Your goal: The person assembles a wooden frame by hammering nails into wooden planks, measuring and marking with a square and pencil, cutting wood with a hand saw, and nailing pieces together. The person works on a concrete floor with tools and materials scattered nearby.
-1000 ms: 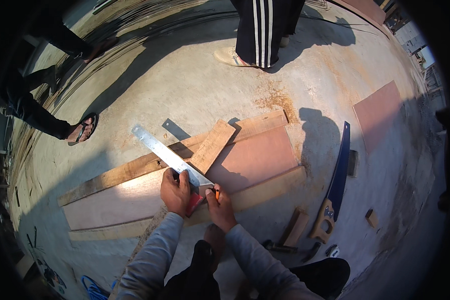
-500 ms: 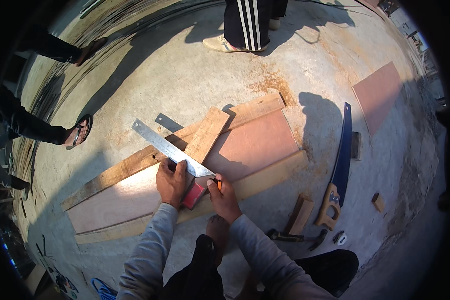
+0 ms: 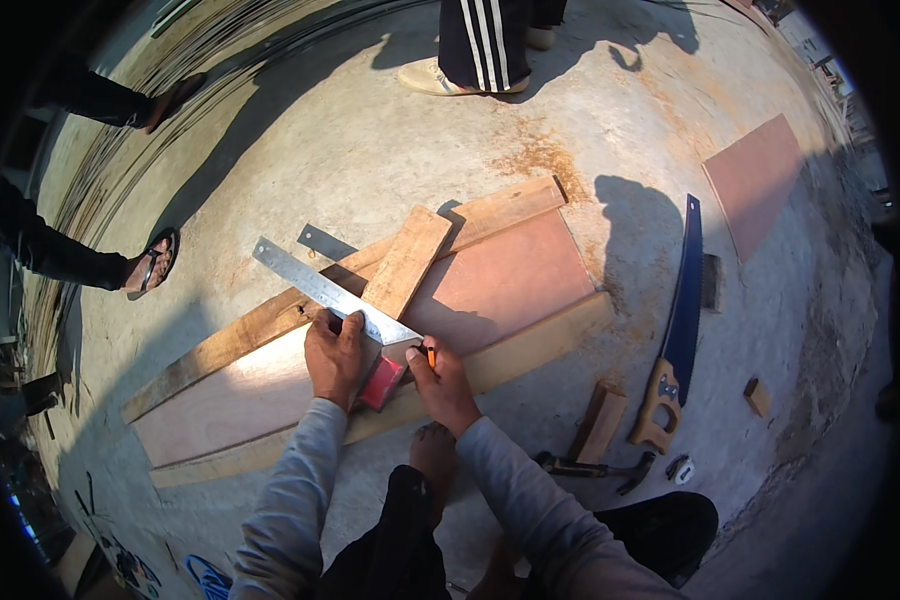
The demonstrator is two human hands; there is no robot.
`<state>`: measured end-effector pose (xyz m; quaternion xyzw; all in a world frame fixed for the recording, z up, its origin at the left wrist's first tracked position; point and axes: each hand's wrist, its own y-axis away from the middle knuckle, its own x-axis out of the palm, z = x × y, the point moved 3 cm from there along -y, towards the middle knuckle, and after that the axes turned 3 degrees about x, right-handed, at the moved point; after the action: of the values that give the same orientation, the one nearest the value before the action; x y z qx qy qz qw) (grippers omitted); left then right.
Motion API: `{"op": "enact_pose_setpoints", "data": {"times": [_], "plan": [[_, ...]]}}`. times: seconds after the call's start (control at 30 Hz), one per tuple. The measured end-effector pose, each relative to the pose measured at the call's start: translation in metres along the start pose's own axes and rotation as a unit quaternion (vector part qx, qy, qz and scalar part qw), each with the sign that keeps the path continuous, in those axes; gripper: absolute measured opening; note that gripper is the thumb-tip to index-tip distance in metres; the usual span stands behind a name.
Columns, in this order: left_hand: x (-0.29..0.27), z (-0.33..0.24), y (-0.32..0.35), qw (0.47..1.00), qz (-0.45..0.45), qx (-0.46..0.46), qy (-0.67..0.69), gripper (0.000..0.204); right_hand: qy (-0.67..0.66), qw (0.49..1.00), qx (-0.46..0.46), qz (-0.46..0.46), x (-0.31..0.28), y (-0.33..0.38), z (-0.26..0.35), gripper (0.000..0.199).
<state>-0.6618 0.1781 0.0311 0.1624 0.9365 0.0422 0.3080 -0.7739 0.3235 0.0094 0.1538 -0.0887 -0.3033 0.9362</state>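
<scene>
Your left grip pinches the silver blade of the square, thumb on top; can't tell if it also clamps wood beneath. Square's blade slants across the short board, red handle between your hands. Your right grip is closed round an orange pencil, by the blade's right end; tip contact too small to tell. Short board lies across the far wooden strip and reddish panel; near strip edges the panel. On the floor to your right: saw, hammer, wood block.
</scene>
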Motion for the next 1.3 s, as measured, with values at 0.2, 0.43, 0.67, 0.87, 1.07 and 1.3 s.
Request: {"op": "enact_pose_setpoints", "data": {"times": [0.2,0.43,0.67,0.87,1.07,1.3], "plan": [[-0.003,0.002,-0.007,0.999,0.017,-0.014,-0.050,0.038,0.020,1.000,-0.004,0.015,-0.003,-0.002,-0.001,0.019],[-0.002,0.001,-0.005,1.000,0.026,-0.012,-0.013,0.034,0.045,0.999,0.011,0.025,-0.005,-0.002,0.000,0.023],[-0.001,0.008,-0.007,1.000,0.028,0.001,-0.009,0.036,0.024,0.999,-0.002,0.023,-0.005,-0.002,0.003,0.021],[-0.003,0.012,-0.009,0.999,0.028,0.010,-0.021,0.038,0.012,1.000,-0.019,0.017,-0.003,-0.001,0.002,0.022],[-0.002,0.011,-0.007,0.998,0.034,0.002,0.044,0.032,0.006,1.000,-0.012,0.015,0.001,0.000,-0.003,0.024],[0.000,0.012,-0.004,0.995,0.034,0.022,0.096,0.028,-0.051,0.999,0.007,-0.005,0.005,0.000,-0.011,0.026]]}}
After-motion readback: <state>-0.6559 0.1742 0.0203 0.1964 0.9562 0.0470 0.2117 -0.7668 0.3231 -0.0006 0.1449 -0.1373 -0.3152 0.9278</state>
